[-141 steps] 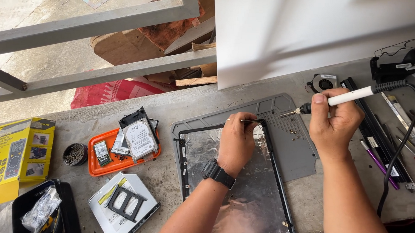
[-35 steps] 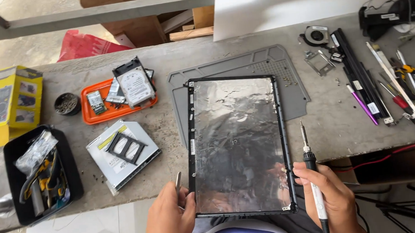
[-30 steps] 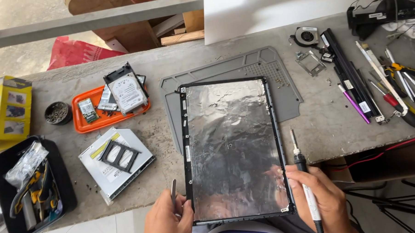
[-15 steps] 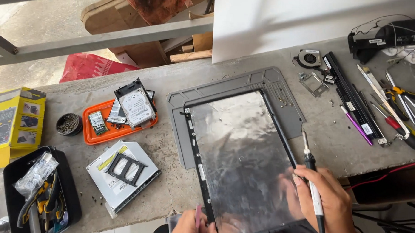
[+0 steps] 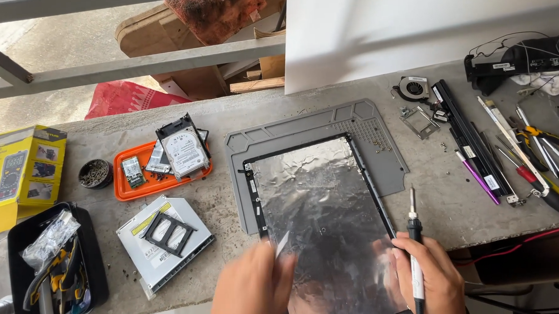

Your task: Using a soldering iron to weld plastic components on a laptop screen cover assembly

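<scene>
A black laptop lid panel [image 5: 321, 211] lined with crinkled silver foil lies on a grey work mat [image 5: 309, 122], slightly turned. My left hand [image 5: 253, 291], blurred, is at the panel's lower left edge with its fingers closed on a thin pale flat tool [image 5: 281, 245] whose tip points up at the frame. My right hand [image 5: 429, 282] rests on the panel's lower right corner. It grips a white pen-shaped screwdriver [image 5: 414, 245], whose black tip points away from me beside the right edge.
An orange tray [image 5: 125, 184] holds a hard drive [image 5: 183, 153] and small boards. An optical drive [image 5: 165, 241], a yellow box [image 5: 20, 175], a screw tin [image 5: 95, 173] and a black tool case [image 5: 23, 271] lie left. A fan [image 5: 413, 87], hinges, screwdrivers and pliers lie right.
The panel has slid toward me and turned a little clockwise. My left hand rose from the near edge to the panel's lower left side. My right hand stays at the right corner with the screwdriver.
</scene>
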